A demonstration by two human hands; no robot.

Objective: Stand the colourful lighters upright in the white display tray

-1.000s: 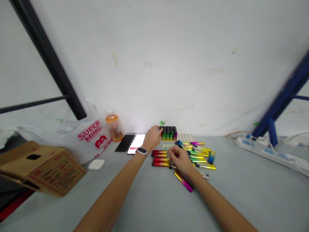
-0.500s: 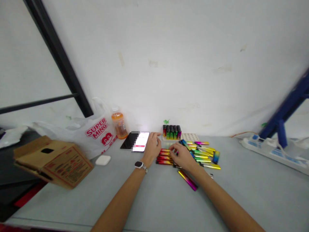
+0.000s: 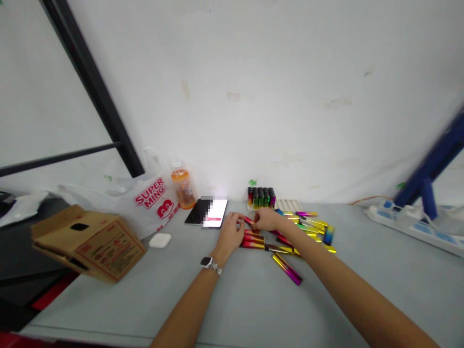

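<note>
A red shiny lighter (image 3: 248, 220) is held between my two hands, a little above the row. My left hand (image 3: 232, 233), with a watch on its wrist, has its curled fingertips at the lighter's left end. Pinched at the other end, my right hand (image 3: 267, 219) hides part of it. Below them several red-and-yellow lighters (image 3: 253, 244) lie side by side. More lighters in yellow, green and blue (image 3: 314, 231) are spread to the right, partly behind my right forearm. Several black-topped lighters (image 3: 261, 198) stand upright in a tray behind my hands.
A white grid-like rack (image 3: 289, 205) sits beside the upright lighters. One yellow-purple lighter (image 3: 287, 268) lies nearer me. Leftward are a tablet (image 3: 198, 211), an orange bottle (image 3: 183, 186), a plastic bag (image 3: 139, 212), a white case (image 3: 160, 240) and a cardboard box (image 3: 108, 249). A power strip (image 3: 413, 232) lies right.
My right hand has moved up and slightly left off the row, and a red lighter now sits between both hands. The view has shifted slightly.
</note>
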